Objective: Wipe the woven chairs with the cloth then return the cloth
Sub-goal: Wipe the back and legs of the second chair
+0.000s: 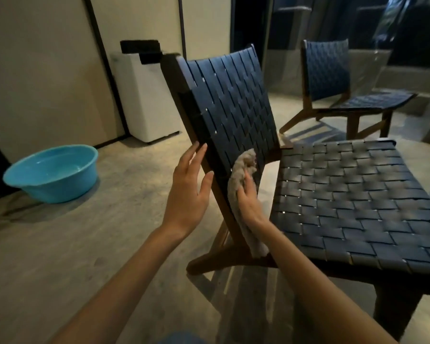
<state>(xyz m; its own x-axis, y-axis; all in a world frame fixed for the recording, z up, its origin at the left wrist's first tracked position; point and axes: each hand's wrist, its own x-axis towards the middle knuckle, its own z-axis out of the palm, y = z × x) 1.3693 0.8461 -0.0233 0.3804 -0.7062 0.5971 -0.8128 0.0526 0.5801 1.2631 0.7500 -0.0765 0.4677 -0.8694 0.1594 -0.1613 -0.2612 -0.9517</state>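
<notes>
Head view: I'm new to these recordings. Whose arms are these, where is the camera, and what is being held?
There is no robot here: a person wears one camera on the head, looking down at their own bare arms. The right hand grips a beige cloth against the lower backrest of the near woven chair. The left hand, fingers straight, touches the backrest's wooden side frame. A second woven chair stands farther back. On the floor at left sits a blue basin, with a white appliance by the wall.
</notes>
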